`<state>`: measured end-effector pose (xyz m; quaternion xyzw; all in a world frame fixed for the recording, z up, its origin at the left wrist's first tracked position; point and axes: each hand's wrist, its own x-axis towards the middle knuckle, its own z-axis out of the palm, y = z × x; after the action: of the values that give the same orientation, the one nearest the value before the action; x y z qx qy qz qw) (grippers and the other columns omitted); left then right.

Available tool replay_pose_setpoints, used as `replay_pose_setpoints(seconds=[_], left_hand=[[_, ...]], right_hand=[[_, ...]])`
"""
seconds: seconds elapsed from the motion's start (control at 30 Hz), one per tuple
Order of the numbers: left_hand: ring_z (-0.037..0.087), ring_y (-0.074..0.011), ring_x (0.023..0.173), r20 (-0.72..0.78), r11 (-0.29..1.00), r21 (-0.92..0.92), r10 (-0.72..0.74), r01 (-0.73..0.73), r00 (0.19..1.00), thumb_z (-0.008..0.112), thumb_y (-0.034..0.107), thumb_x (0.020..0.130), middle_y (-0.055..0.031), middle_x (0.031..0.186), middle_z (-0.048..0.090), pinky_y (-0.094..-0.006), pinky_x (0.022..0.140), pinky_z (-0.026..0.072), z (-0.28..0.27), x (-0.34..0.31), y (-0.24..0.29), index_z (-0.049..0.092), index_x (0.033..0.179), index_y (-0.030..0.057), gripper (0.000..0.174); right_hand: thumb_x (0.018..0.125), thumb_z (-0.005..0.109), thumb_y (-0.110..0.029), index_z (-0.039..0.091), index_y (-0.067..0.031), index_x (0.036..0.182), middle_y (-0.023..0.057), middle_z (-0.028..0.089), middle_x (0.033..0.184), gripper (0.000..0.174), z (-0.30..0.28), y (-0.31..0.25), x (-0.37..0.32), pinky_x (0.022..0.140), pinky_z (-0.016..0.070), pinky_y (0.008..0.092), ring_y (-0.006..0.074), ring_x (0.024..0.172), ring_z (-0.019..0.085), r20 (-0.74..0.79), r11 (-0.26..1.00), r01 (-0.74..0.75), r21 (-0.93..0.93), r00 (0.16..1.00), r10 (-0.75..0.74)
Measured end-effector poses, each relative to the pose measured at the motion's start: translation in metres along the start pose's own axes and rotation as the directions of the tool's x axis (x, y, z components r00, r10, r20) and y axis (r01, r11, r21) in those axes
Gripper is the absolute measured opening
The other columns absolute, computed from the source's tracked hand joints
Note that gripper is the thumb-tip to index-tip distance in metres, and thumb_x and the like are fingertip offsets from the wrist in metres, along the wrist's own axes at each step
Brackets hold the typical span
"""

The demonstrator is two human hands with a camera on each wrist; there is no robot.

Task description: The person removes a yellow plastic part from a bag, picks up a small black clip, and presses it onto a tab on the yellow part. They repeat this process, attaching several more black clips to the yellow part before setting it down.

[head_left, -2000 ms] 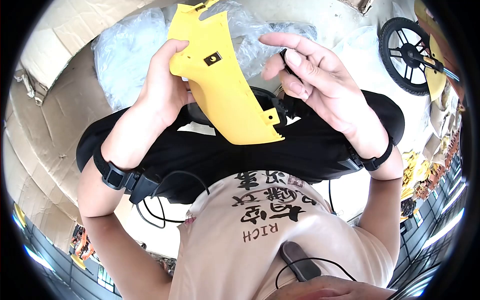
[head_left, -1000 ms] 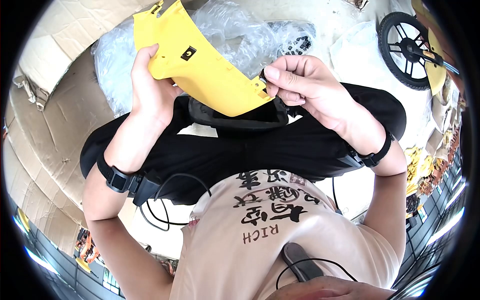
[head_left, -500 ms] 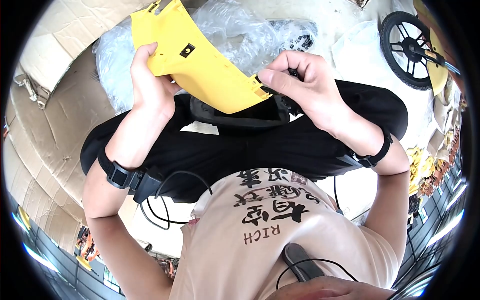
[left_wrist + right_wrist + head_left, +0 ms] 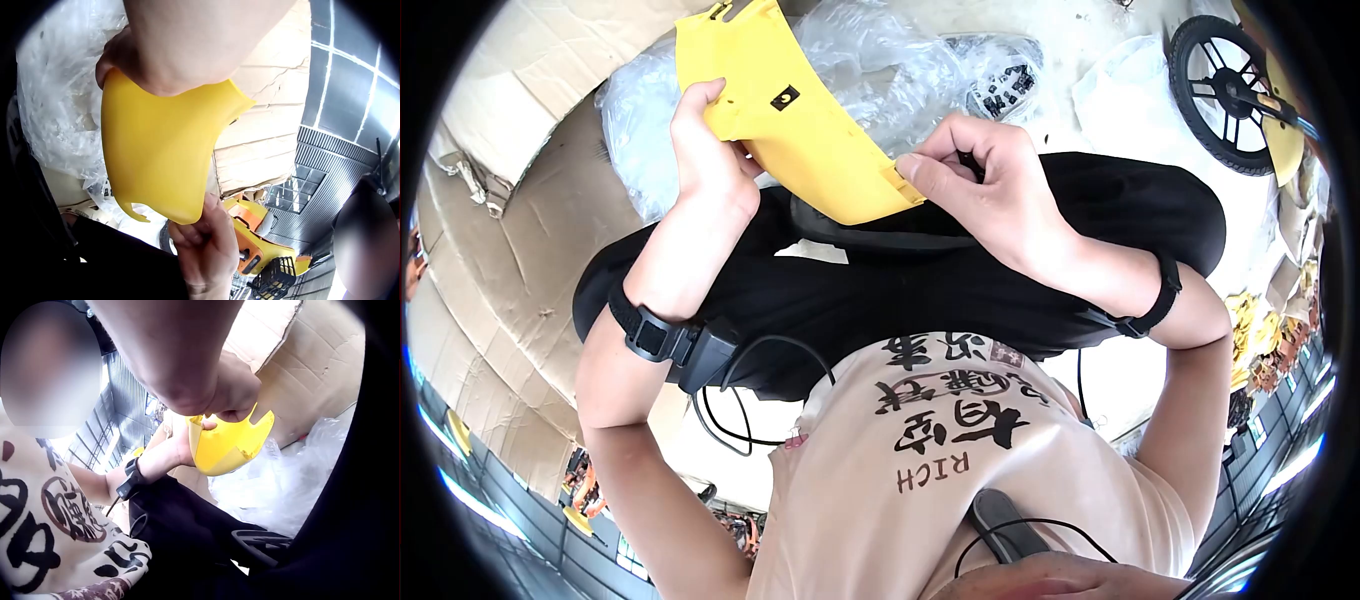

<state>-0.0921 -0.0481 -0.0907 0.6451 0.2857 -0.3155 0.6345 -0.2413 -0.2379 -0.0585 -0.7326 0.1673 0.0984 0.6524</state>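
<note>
Against two seconds ago, the right hand (image 4: 975, 195) is no longer spread apart from the yellow curved plastic panel (image 4: 800, 120). It has closed in, fingers curled, thumb now laid flat on the small tab at the panel's lower corner, pinching it. Half a second ago that thumb was just short of the tab. The left hand (image 4: 705, 170) keeps its grip on the panel's upper edge, fingers wrapped behind, thumb in front near a small square dark opening (image 4: 784, 98). The panel is held in the air over the lap, tilted, its top end toward the crumpled clear plastic bags (image 4: 880, 60). A black moulded plastic part (image 4: 880, 238) lies on the black-clad lap just under the panel's lower end. Writing: the beige T-shirt (image 4: 960, 450) bears "RICH" beneath large black characters, read inverted. The head view alone shows a black spoked wheel (image 4: 1225, 85) at far right and flattened brown cardboard (image 4: 500, 230) at left. The left wrist view shows the panel's (image 4: 156, 156) smooth back face, the right hand (image 4: 206, 250) at its lower tip, and a yellow-and-orange toy vehicle (image 4: 262, 250) beyond. The right wrist view shows the panel (image 4: 228, 447) from below, and a black wrist strap (image 4: 131, 478) on the left arm.
</note>
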Motion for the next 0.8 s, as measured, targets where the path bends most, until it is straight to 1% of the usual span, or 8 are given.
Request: replay_pose_setpoints(seconds=[0.07, 0.13, 0.17, 0.27, 0.33, 0.47, 0.53, 0.8], left_hand=[[0.058, -0.0234, 0.108, 0.021, 1.0, -0.003, 0.005, -0.005, 1.0, 0.048, 0.04, 0.088, -0.0078, 0.118, 0.061, -0.0441, 0.089, 0.0429, 0.0, -0.001, 0.0, 0.052, 0.128, 0.0091, 0.05], [0.057, -0.0222, 0.108, 0.049, 1.0, -0.019, 0.005, -0.004, 0.999, 0.047, 0.039, 0.089, -0.0076, 0.117, 0.061, -0.0446, 0.091, 0.0429, 0.0, -0.002, 0.002, 0.053, 0.126, 0.0086, 0.048], [0.057, -0.021, 0.108, 0.072, 0.999, -0.038, 0.003, -0.001, 0.997, 0.046, 0.038, 0.089, -0.0073, 0.116, 0.06, -0.0452, 0.092, 0.0428, -0.001, -0.003, 0.003, 0.053, 0.124, 0.0081, 0.046], [0.056, -0.0222, 0.11, 0.082, 0.999, -0.035, 0.031, -0.028, 0.996, 0.045, 0.038, 0.089, -0.0092, 0.116, 0.06, -0.0468, 0.093, 0.0431, 0.002, -0.007, -0.001, 0.052, 0.126, 0.0075, 0.048], [0.056, -0.0226, 0.111, 0.08, 0.999, -0.034, 0.034, -0.031, 0.996, 0.045, 0.039, 0.089, -0.0095, 0.116, 0.06, -0.0468, 0.093, 0.0433, 0.001, -0.006, -0.003, 0.052, 0.126, 0.0072, 0.049], [0.057, -0.0229, 0.111, 0.09, 0.999, -0.031, 0.023, -0.02, 0.996, 0.044, 0.04, 0.089, -0.01, 0.116, 0.06, -0.0473, 0.093, 0.0442, 0.004, -0.009, -0.001, 0.051, 0.126, 0.0068, 0.05], [0.057, -0.0228, 0.11, 0.083, 0.999, -0.032, 0.018, -0.015, 0.996, 0.044, 0.04, 0.089, -0.0097, 0.115, 0.06, -0.0468, 0.091, 0.0445, 0.003, -0.008, -0.001, 0.052, 0.126, 0.0068, 0.05], [0.058, -0.0243, 0.114, 0.064, 0.999, -0.051, -0.01, 0.014, 0.998, 0.05, 0.04, 0.086, -0.0063, 0.125, 0.061, -0.0479, 0.093, 0.0423, -0.003, -0.002, -0.002, 0.052, 0.13, 0.01, 0.053]], right_hand=[[0.093, 0.068, -0.014, 0.066, 0.0034, 0.085, -0.0062, 0.044, 0.06, 0.019, -0.003, 0.0, 0.001, 0.051, 0.0318, 0.024, 0.0034, 0.057, 0.037, 0.03, 1.0, -0.02, 0.006, 0.999, 0.02], [0.098, 0.064, -0.022, 0.064, -0.0022, 0.087, -0.0083, 0.044, 0.067, 0.023, -0.01, 0.0, 0.007, 0.052, 0.027, 0.0213, 0.0004, 0.058, 0.033, 0.086, 0.969, -0.08, 0.236, 0.994, 0.061], [0.101, 0.059, -0.027, 0.064, -0.0033, 0.09, -0.0094, 0.039, 0.065, 0.026, -0.017, -0.001, 0.008, 0.051, 0.0242, 0.0214, 0.0013, 0.057, 0.028, 0.179, 0.895, -0.239, 0.378, 0.967, 0.182], [0.103, 0.056, -0.029, 0.063, -0.0032, 0.093, -0.0098, 0.033, 0.065, 0.028, -0.021, 0.005, 0.012, 0.05, 0.022, 0.0211, 0.0025, 0.056, 0.025, 0.297, 0.798, -0.354, 0.487, 0.927, 0.229], [0.103, 0.054, -0.03, 0.065, -0.0007, 0.107, -0.0096, 0.03, 0.065, 0.032, -0.02, 0.009, 0.012, 0.051, 0.0221, 0.0211, 0.0032, 0.056, 0.025, 0.388, 0.687, -0.448, 0.573, 0.886, 0.254], [0.104, 0.052, -0.032, 0.061, 0.0003, 0.125, -0.0093, 0.028, 0.065, 0.04, -0.02, 0.001, 0.012, 0.051, 0.0219, 0.0209, 0.0034, 0.057, 0.025, 0.448, 0.621, -0.482, 0.618, 0.865, 0.224], [0.104, 0.053, -0.031, 0.055, 0.0006, 0.136, -0.0091, 0.03, 0.065, 0.045, -0.02, 0.004, 0.013, 0.051, 0.0232, 0.0204, 0.0032, 0.056, 0.025, 0.554, 0.626, -0.541, 0.561, 0.808, 0.2], [0.1, 0.06, -0.027, 0.062, -0.0011, 0.126, -0.009, 0.035, 0.066, 0.037, -0.01, -0.001, 0.01, 0.051, 0.0232, 0.0205, 0.003, 0.057, 0.028, 0.527, 0.642, -0.523, 0.56, 0.823, 0.212]])
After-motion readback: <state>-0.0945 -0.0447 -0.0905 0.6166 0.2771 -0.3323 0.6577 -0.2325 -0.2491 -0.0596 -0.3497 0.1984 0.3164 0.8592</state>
